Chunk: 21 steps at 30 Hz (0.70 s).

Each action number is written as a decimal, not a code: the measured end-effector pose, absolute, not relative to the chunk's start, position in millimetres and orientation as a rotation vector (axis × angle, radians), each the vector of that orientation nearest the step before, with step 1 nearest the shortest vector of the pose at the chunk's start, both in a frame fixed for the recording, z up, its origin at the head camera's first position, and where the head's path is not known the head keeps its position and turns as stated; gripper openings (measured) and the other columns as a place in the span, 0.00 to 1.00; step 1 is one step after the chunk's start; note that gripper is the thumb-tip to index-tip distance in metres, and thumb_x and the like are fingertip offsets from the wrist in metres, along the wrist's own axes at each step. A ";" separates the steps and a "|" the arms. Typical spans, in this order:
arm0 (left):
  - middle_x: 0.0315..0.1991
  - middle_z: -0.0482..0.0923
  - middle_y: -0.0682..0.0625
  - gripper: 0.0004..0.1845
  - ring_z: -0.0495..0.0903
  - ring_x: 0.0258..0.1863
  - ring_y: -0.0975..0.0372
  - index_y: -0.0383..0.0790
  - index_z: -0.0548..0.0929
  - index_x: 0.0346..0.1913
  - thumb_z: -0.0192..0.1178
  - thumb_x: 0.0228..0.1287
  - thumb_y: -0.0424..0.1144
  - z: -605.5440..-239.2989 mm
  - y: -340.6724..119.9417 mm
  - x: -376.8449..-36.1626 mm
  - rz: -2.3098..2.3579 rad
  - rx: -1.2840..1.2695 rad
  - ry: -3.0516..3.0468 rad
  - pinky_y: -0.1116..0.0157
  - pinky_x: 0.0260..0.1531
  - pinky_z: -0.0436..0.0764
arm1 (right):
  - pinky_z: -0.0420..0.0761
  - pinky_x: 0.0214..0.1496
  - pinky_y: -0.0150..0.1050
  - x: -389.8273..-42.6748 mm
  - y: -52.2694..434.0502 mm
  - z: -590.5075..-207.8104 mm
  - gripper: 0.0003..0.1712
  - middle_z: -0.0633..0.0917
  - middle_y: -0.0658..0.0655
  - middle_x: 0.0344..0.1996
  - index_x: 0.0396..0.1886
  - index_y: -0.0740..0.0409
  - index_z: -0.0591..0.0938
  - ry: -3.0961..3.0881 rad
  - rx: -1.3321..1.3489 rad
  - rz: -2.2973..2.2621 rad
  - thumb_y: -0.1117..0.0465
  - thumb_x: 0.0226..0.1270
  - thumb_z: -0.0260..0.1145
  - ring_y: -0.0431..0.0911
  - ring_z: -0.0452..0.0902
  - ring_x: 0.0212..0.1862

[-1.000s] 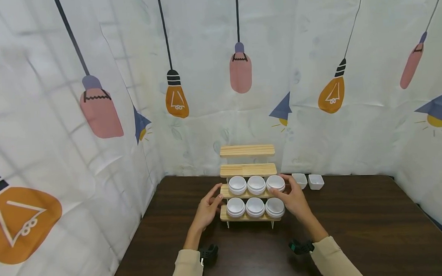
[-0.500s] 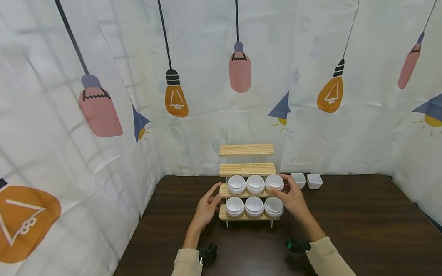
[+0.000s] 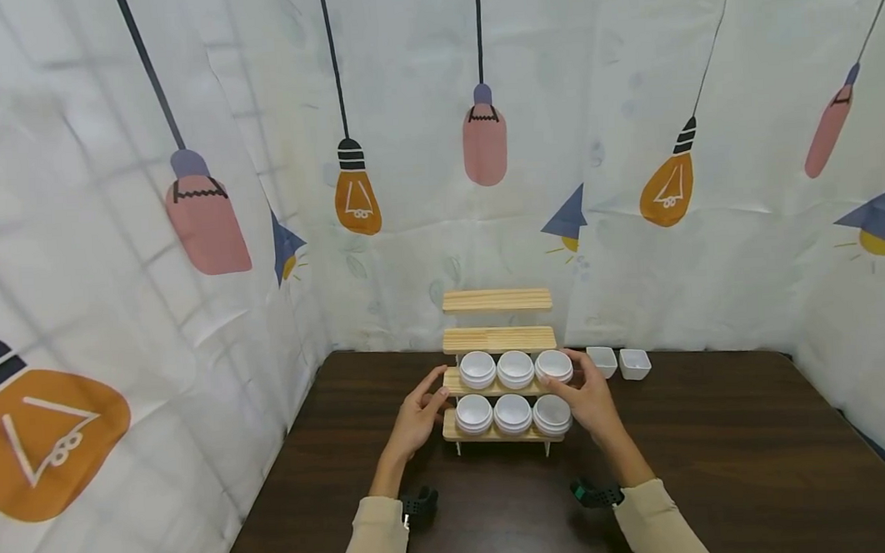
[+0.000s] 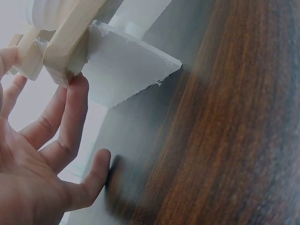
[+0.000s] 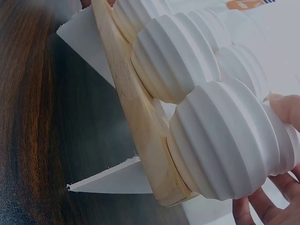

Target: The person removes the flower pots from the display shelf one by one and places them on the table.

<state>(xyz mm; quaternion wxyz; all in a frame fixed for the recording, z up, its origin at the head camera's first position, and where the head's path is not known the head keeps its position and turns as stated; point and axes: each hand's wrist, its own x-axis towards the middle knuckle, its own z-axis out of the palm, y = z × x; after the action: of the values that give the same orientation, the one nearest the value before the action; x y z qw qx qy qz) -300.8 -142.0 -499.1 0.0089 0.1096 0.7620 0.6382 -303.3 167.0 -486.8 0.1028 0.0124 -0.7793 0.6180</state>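
A tiered wooden stand point(image 3: 500, 339) with white supports stands on the dark table. White ribbed bowls sit in two rows of three on its two lower planks. My left hand point(image 3: 414, 424) is at the stand's left side. In the left wrist view, its bent fingers point(image 4: 77, 101) touch the end of a plank point(image 4: 63, 58), and the little finger stays off it. At the right end of the second plank, my right hand point(image 3: 587, 394) holds a white bowl point(image 3: 553, 366), thumb in front and fingers behind. The right wrist view shows a nearer bowl point(image 5: 222, 140) partly covering that grip.
Two small square white dishes point(image 3: 634, 364) stand at the back of the table point(image 3: 722, 445), right of the stand. Its two upper planks point(image 3: 497, 300) are bare. A patterned cloth point(image 3: 425, 227) hangs close behind the table and along its sides.
Both hands keep their places at the stand and the bowls have not moved. Only the head view has shifted slightly.
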 end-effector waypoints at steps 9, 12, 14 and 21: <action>0.37 0.88 0.35 0.26 0.86 0.41 0.42 0.43 0.70 0.76 0.56 0.79 0.38 -500.5 -138.4 -300.1 2.012 0.322 2.392 0.41 0.43 0.85 | 0.74 0.47 0.27 -282.3 160.6 -456.9 0.35 0.79 0.67 0.56 0.70 0.67 0.71 -2.350 0.034 1.806 0.64 0.66 0.73 0.41 0.72 0.48; 0.37 0.87 0.34 0.26 0.86 0.42 0.39 0.43 0.70 0.76 0.56 0.78 0.37 -501.3 -137.1 -299.2 2.025 0.308 2.391 0.44 0.42 0.86 | 0.74 0.47 0.28 -283.8 161.9 -459.7 0.35 0.79 0.67 0.57 0.70 0.66 0.71 -2.352 0.034 1.813 0.64 0.66 0.73 0.42 0.72 0.49; 0.38 0.87 0.34 0.25 0.85 0.43 0.39 0.44 0.71 0.75 0.56 0.78 0.37 -502.3 -136.3 -299.2 2.034 0.300 2.392 0.46 0.42 0.86 | 0.74 0.48 0.28 -289.5 164.6 -468.9 0.35 0.79 0.66 0.57 0.70 0.63 0.72 -2.343 0.042 1.815 0.62 0.66 0.74 0.42 0.72 0.49; 0.39 0.87 0.31 0.25 0.86 0.42 0.43 0.45 0.71 0.75 0.56 0.78 0.38 -502.5 -137.9 -300.7 2.019 0.311 2.401 0.54 0.39 0.87 | 0.75 0.48 0.30 -305.1 171.6 -492.3 0.35 0.79 0.61 0.56 0.69 0.56 0.73 -2.326 0.066 1.778 0.56 0.65 0.76 0.43 0.73 0.49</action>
<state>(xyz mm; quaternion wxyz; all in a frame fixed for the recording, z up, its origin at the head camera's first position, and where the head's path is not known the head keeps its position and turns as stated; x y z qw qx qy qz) -300.7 -137.9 -502.5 -0.0052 0.0986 0.7616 0.6404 -305.1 171.6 -492.3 0.1064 0.0223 -0.7896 0.6039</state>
